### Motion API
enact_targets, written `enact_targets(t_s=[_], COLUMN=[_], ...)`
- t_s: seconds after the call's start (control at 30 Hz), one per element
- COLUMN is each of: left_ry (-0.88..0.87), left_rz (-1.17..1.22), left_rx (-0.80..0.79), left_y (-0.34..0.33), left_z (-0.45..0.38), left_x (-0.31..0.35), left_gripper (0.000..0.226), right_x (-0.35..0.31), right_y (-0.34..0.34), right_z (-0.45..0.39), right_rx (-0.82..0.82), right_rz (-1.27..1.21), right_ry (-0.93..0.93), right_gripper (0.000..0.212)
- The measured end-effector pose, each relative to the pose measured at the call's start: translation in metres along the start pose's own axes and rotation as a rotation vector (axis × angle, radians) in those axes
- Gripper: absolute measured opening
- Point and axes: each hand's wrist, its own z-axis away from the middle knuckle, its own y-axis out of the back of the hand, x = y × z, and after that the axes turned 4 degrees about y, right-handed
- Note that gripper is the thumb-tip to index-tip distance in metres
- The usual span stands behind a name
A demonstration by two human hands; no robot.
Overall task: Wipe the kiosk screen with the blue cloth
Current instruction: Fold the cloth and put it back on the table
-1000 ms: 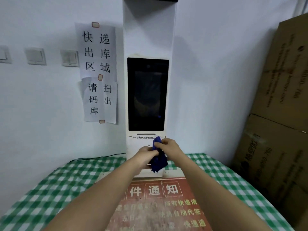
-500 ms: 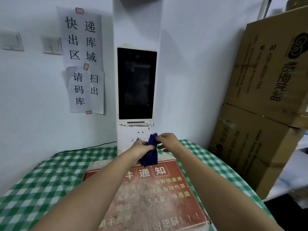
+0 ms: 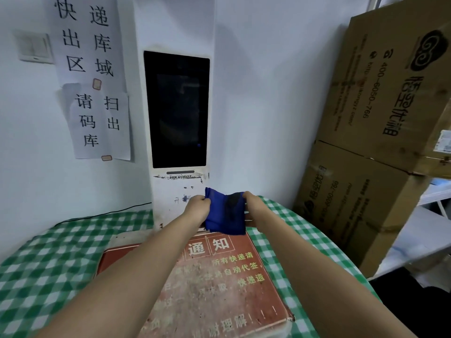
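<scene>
A white kiosk [image 3: 180, 191] stands upright against the wall, its tall dark screen [image 3: 178, 108] switched off. Below the screen, in front of the kiosk's base, a blue cloth [image 3: 224, 213] hangs spread between my two hands. My left hand [image 3: 196, 207] grips the cloth's left edge and my right hand [image 3: 253, 206] grips its right edge. The cloth is apart from the screen, well under its lower rim.
A green checked tablecloth [image 3: 48, 264] covers the table, with a red notice board [image 3: 219, 284] lying on it under my arms. Paper signs [image 3: 92, 76] hang left of the kiosk. Stacked cardboard boxes [image 3: 380, 132] stand at the right. A black cable [image 3: 102, 213] runs along the wall.
The bunched cloth has been pulled open between my hands, which moved apart. The view has come closer to the kiosk and shifted right.
</scene>
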Motion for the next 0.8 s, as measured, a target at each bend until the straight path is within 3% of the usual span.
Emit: enact_targets(t_s=[0.13,0.27,0.37,0.5,0.57,0.67,0.8], left_ry=[0.011,0.095,0.185,0.255,0.268,0.293,0.328], left_rz=[0.028,0.021,-0.023,-0.089,-0.104,-0.159,-0.222], left_rx=[-0.032,-0.065,-0.069,-0.060,-0.079,-0.113,-0.161], left_y=[-0.038,-0.085,-0.121,-0.165,-0.184,-0.223,-0.255], left_z=[-0.026,-0.063,-0.093,-0.123,-0.136,-0.166,-0.195], left_x=[-0.006,-0.020,-0.030,-0.036,-0.040,-0.056,-0.083], left_gripper=[0.028,0.029,0.023,0.055,0.050,0.023,0.037], right_x=[0.021,0.045,0.064,0.088,0.098,0.126,0.161], right_y=[0.029,0.061,0.084,0.114,0.125,0.145,0.161], right_z=[-0.028,-0.080,-0.121,-0.177,-0.196,-0.244,-0.281], right_rx=[-0.073,-0.035,-0.024,-0.003,-0.008,-0.031,-0.037], right_rz=[0.055,0.180,0.246,0.275,0.272,0.309,0.357], right_ry=[-0.023,0.034,0.049,0.032,0.010,-0.066,-0.125], right_gripper=[0.039,0.033,0.039,0.045,0.044,0.044,0.042])
